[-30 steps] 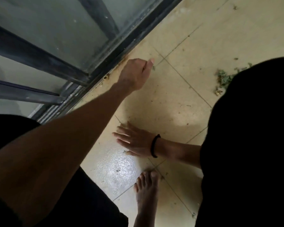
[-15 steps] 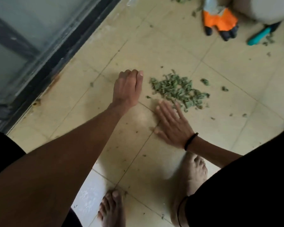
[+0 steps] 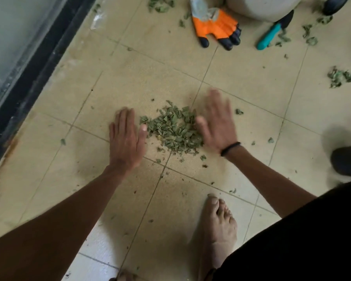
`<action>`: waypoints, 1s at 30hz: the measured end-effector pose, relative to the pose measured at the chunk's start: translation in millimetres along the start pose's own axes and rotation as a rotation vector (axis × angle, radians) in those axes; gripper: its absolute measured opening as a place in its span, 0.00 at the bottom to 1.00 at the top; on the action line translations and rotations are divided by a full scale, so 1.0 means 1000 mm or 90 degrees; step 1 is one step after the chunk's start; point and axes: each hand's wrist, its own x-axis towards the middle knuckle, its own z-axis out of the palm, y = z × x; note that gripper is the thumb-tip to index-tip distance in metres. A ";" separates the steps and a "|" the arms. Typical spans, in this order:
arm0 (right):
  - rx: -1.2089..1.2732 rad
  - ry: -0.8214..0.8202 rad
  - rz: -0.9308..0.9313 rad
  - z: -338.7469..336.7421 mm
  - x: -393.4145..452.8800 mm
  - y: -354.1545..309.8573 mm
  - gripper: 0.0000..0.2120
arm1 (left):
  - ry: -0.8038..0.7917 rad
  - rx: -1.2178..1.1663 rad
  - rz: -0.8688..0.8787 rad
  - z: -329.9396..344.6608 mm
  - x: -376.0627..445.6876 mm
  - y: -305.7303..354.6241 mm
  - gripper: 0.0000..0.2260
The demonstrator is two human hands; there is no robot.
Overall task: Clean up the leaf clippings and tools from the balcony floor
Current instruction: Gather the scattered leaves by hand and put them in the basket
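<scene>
A pile of green leaf clippings (image 3: 172,129) lies on the beige tiled floor between my two hands. My left hand (image 3: 127,138) rests flat on the tiles, its thumb touching the pile's left edge. On the pile's right side my right hand (image 3: 217,122) is flat too, fingers apart and blurred, with a black band on its wrist. Neither hand holds anything. An orange and black glove (image 3: 216,27) lies at the top. A tool with a teal handle (image 3: 270,36) lies to its right.
Loose clippings are scattered at the top (image 3: 160,4) and in a small heap at the right (image 3: 339,77). A pale round pot (image 3: 259,6) stands at the top edge. A dark door frame (image 3: 28,78) runs along the left. My bare foot (image 3: 219,226) is near the bottom.
The view swung from the door frame to the floor. My right hand went from the pile's near side to its right side, and my left hand opened flat at the left edge. The pile looks tighter.
</scene>
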 end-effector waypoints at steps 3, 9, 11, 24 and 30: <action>0.127 0.088 0.257 -0.010 -0.006 0.072 0.39 | -0.007 0.004 0.010 0.012 0.008 0.014 0.31; 0.168 -0.071 0.024 -0.002 -0.003 0.013 0.34 | -0.053 -0.027 0.138 0.043 0.021 0.071 0.31; 0.187 -0.077 -0.076 0.002 -0.017 -0.017 0.34 | -0.054 -0.064 0.201 0.044 0.019 0.083 0.30; 0.101 0.005 0.232 -0.005 -0.082 0.070 0.41 | -0.032 -0.172 0.071 0.033 0.022 0.059 0.29; 0.173 -0.030 -0.055 0.004 -0.087 -0.006 0.43 | -0.049 -0.286 0.004 0.029 0.033 0.066 0.29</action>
